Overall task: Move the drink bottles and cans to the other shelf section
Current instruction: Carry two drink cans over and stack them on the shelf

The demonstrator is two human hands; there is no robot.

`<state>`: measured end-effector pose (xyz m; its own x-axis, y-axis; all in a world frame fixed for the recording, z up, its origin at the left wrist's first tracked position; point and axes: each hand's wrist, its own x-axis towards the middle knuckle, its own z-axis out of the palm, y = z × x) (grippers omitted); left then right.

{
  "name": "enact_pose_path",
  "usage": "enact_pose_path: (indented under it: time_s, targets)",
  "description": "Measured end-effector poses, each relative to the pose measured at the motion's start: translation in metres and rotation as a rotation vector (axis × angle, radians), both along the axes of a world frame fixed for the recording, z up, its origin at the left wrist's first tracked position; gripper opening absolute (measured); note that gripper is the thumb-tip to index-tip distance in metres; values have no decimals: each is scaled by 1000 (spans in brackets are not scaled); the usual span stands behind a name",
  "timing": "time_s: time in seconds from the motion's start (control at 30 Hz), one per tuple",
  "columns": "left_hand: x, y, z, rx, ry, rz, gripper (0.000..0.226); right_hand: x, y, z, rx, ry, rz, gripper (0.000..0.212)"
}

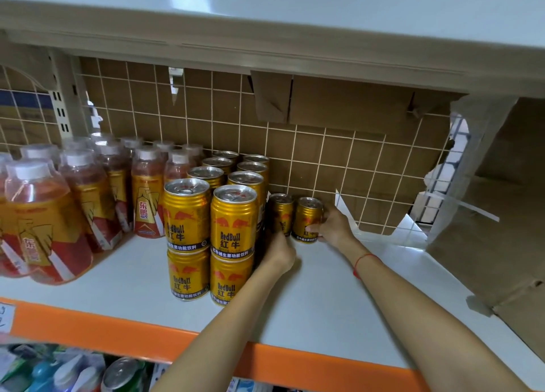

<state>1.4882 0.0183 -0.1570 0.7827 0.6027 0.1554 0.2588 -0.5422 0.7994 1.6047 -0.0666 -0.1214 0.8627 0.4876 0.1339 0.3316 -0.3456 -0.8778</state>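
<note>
**Two gold cans held at the back of the shelf**

Two gold cans are stood side by side on the white shelf (324, 288), at about 3 o'clock from the stacked gold cans (233, 220). The left can (280, 212) is touched low on its side by the left hand (278, 251), though its grip cannot be told, the fingers being hidden. The right can (308, 219) is gripped by the right hand (333, 228), thumb in front and fingers wrapped round its far side. A red string (361, 263) is worn on the right wrist. At 9 o'clock, rows of orange drink bottles (147, 194) are seen. Torn cardboard (486, 214) is leaned at 3 o'clock, against the wire grid (295, 156).
</note>
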Motion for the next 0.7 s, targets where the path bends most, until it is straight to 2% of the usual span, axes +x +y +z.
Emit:
enact_pose_path:
  time_s: [0.27, 0.7]
  targets:
    - [4, -2, 1, -4, -10, -39, 84, 4, 4, -9, 13, -30, -50, 74]
    - [6, 4, -5, 33, -19, -51, 81, -4, 6, -12, -30, -157, -111, 71]
